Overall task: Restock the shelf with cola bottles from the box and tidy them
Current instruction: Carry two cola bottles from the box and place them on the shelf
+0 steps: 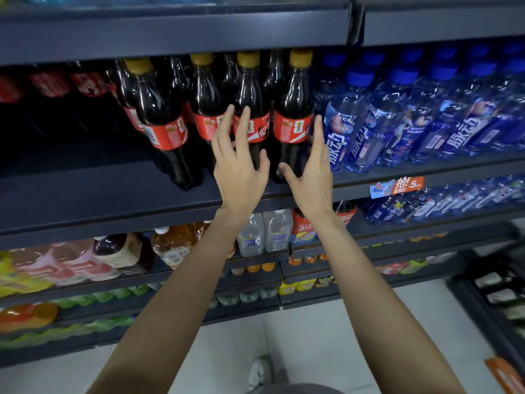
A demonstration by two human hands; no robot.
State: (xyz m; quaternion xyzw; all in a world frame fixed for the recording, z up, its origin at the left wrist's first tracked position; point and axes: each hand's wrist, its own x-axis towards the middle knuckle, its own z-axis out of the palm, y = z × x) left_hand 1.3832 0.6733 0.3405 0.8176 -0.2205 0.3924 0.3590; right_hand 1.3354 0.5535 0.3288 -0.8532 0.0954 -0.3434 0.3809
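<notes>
Head view: we reach our left hand (238, 166) and right hand (309, 172), fingers spread and holding nothing, around upright cola bottles (292, 115) on the shelf (113, 200), yellow caps pointing up.

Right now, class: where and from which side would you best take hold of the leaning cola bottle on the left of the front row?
Probably the narrow waist just above the red label on the leaning cola bottle, fingers coming from the open front. It tilts left, and bare shelf lies on that side.
</notes>
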